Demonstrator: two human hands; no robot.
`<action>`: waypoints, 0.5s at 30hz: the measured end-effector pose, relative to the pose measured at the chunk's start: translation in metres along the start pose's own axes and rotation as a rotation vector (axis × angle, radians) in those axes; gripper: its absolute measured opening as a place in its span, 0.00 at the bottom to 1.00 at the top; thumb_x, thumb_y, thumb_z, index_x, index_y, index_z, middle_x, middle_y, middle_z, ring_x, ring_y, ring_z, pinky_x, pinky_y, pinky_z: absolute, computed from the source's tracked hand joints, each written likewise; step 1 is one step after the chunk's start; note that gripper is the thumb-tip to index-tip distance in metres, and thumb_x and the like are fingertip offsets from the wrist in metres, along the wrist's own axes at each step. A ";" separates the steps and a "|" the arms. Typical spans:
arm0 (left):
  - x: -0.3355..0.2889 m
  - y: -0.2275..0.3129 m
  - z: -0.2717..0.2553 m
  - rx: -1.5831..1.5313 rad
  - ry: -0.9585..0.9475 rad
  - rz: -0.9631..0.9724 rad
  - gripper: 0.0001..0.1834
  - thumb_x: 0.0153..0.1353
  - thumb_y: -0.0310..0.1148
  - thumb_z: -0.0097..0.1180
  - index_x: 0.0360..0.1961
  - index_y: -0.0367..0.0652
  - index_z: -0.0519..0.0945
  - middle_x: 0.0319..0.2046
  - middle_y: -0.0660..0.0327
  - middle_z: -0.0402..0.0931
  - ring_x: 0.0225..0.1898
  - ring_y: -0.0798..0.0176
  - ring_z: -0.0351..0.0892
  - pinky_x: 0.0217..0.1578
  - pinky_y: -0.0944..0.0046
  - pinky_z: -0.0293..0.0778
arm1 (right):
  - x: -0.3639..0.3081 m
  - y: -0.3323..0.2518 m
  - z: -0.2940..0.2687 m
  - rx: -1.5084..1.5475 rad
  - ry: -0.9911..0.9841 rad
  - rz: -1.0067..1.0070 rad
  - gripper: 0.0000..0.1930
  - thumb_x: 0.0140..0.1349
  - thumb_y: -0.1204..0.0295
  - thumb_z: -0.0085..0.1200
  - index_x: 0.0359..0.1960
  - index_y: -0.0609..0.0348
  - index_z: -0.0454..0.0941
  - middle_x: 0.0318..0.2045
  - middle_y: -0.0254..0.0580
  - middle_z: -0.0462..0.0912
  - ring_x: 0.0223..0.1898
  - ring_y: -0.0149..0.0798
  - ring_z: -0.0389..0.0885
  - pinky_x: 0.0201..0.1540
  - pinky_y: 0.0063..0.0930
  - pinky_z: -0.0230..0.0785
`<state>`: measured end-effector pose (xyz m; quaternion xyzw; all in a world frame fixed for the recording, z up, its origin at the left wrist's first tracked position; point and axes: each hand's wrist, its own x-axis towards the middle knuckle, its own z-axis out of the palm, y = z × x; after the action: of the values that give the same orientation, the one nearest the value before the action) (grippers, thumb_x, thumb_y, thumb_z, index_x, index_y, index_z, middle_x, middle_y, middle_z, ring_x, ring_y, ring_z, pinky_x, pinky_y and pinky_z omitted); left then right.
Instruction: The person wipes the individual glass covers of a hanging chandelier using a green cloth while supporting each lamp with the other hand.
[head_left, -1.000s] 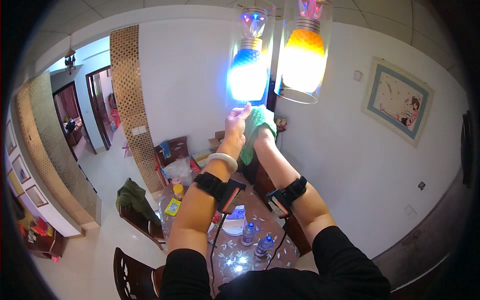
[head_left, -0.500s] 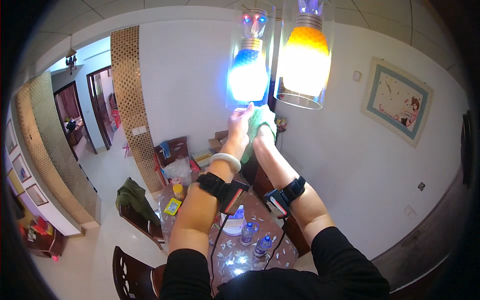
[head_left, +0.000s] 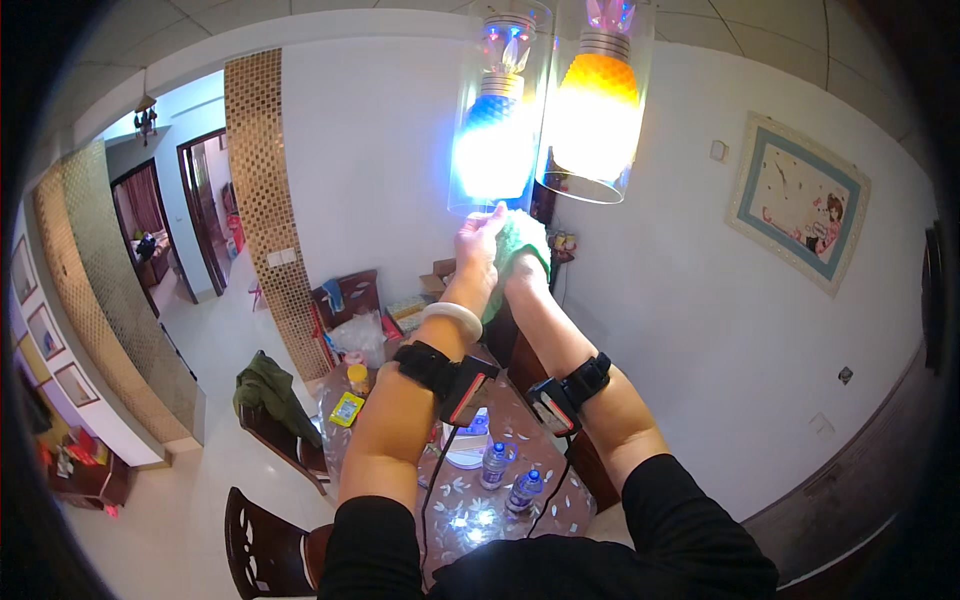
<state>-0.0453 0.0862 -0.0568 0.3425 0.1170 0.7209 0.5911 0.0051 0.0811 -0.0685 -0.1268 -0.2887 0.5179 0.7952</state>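
Both my arms reach up to a lit pendant lamp with a blue body inside a clear glass cylinder shade [head_left: 462,160]. With its fingertips, my left hand [head_left: 477,250] pinches the lower rim of that shade. Close on its right, my right hand [head_left: 526,274] holds a green cloth [head_left: 522,233] against the bottom of the same shade; the cloth covers most of its fingers. A second lit pendant lamp [head_left: 600,90], yellow-orange in its own clear glass cylinder, hangs just to the right, and neither hand touches it.
Below my arms stands a dining table [head_left: 480,515] with water bottles [head_left: 525,490], a yellow-lidded jar [head_left: 357,377] and a yellow packet [head_left: 346,409]. Dark wooden chairs [head_left: 262,545] stand at its left, one with a green jacket [head_left: 265,385]. A framed clock [head_left: 800,200] hangs on the right wall.
The orange lamp has swung left and a little upward, closer to the blue one. The blue lamp has shifted slightly up and left. My hands have barely moved.
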 end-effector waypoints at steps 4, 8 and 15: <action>0.000 -0.007 0.003 0.069 0.022 0.016 0.07 0.45 0.28 0.54 0.18 0.43 0.68 0.17 0.64 0.69 0.19 0.72 0.67 0.21 0.74 0.66 | 0.013 0.000 -0.012 0.053 0.013 0.032 0.07 0.51 0.68 0.44 0.30 0.56 0.68 0.27 0.33 0.71 0.28 0.28 0.70 0.31 0.19 0.65; 0.002 -0.008 0.000 0.030 0.008 0.022 0.08 0.45 0.30 0.55 0.18 0.43 0.67 0.17 0.66 0.68 0.19 0.73 0.66 0.21 0.74 0.64 | 0.016 -0.004 -0.014 0.101 -0.092 0.079 0.07 0.50 0.69 0.45 0.30 0.56 0.69 0.26 0.33 0.72 0.27 0.28 0.70 0.30 0.19 0.65; 0.005 -0.003 -0.002 0.013 -0.011 0.039 0.10 0.45 0.31 0.55 0.16 0.45 0.66 0.17 0.67 0.68 0.19 0.74 0.65 0.22 0.76 0.64 | 0.009 -0.005 -0.006 0.006 -0.184 0.055 0.07 0.48 0.72 0.47 0.29 0.61 0.70 0.24 0.35 0.72 0.25 0.28 0.71 0.28 0.18 0.66</action>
<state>-0.0445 0.0926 -0.0584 0.3524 0.1116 0.7297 0.5753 0.0151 0.0877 -0.0683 -0.0841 -0.3553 0.5499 0.7512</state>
